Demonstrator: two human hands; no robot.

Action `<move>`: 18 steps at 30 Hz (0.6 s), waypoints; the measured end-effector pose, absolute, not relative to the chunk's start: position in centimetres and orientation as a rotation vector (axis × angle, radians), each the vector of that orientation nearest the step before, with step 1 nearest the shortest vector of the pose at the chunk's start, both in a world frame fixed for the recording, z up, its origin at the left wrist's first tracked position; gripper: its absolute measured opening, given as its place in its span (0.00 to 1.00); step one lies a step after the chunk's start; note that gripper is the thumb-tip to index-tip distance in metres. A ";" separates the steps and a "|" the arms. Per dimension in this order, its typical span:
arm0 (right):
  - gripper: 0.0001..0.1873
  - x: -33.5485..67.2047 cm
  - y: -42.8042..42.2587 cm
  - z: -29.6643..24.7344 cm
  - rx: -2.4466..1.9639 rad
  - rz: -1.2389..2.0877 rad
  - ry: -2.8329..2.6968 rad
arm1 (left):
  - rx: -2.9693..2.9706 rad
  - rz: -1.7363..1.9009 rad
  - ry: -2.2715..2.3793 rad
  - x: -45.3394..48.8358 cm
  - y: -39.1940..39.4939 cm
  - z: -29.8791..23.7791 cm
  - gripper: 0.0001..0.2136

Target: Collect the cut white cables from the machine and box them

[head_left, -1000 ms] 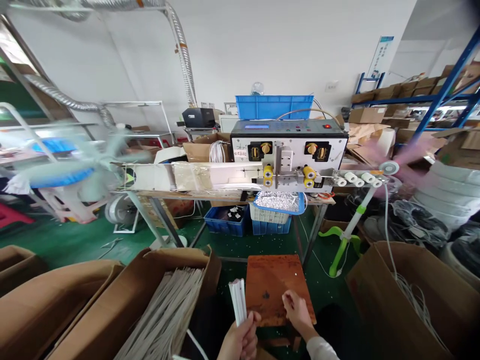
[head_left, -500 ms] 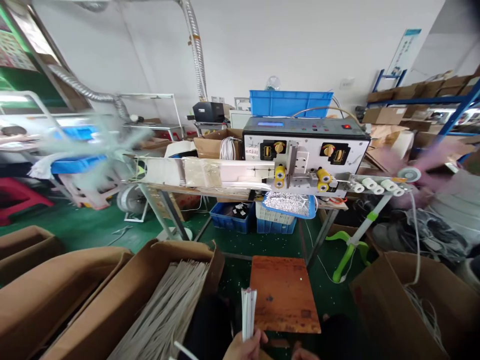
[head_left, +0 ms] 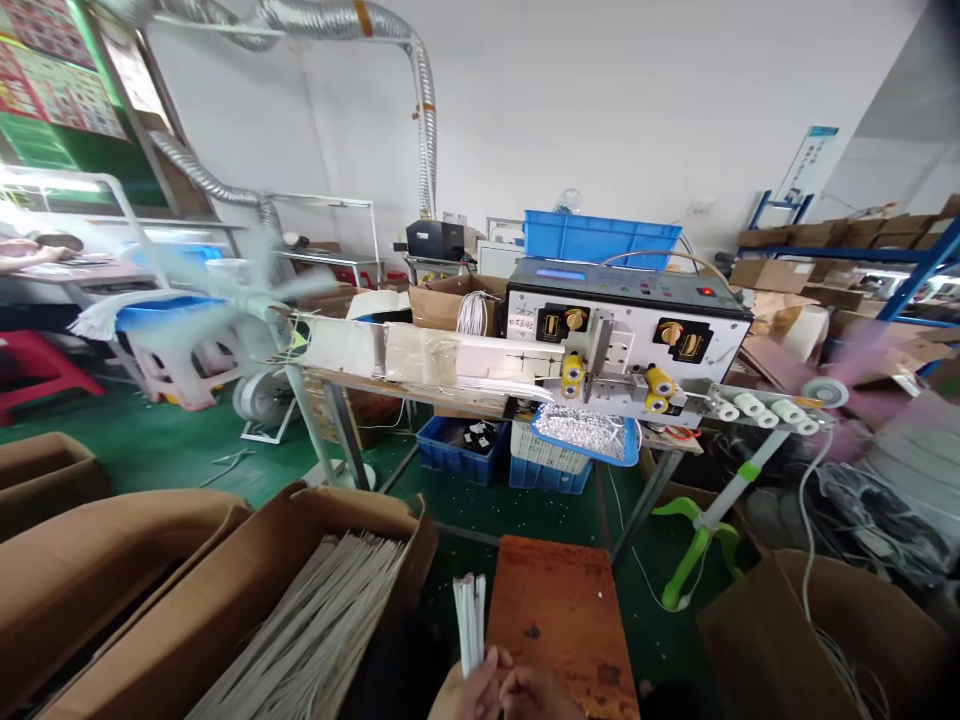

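Note:
Near the bottom edge, my left hand is wrapped round a bundle of white wires, whose ends point up and slightly left. Close against it on the right is my right hand, with its fingers curled in. Whatever those fingers pinch, if anything, is hidden. To the left, a long cardboard box contains many similar white wires lying lengthwise. A reddish-brown wooden board lies just beyond my right hand.
A wire-cutting machine stands on a bench ahead, with a blue tray of white scraps beneath. Blurred fans turn at the left and right. A green-legged stand and a cardboard box occupy the right side.
My right hand has come left and up to meet my left hand. The wire bundle has shifted left in view and tilts more to the left. The camera view has tilted up a little.

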State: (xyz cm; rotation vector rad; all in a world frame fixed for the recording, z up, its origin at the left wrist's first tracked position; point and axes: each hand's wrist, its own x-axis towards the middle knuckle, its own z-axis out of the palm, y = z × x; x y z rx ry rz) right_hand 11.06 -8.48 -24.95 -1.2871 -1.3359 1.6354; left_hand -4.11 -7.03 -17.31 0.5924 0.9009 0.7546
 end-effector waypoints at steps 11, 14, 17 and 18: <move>0.24 14.6 -0.8 -10.1 -0.969 1.315 -1.076 | 0.462 0.868 0.863 -6.2 -6.2 -15.3 0.34; 0.25 14.4 4.0 -4.8 -0.832 1.258 -0.920 | 0.466 0.936 0.901 -5.7 -6.2 -14.0 0.33; 0.24 13.6 8.6 -1.4 -0.771 1.258 -0.725 | 0.448 0.973 0.905 -5.6 -6.3 -13.5 0.31; 0.23 13.3 9.9 -0.6 -0.756 1.257 -0.664 | 0.427 0.960 0.895 -5.7 -6.3 -13.5 0.29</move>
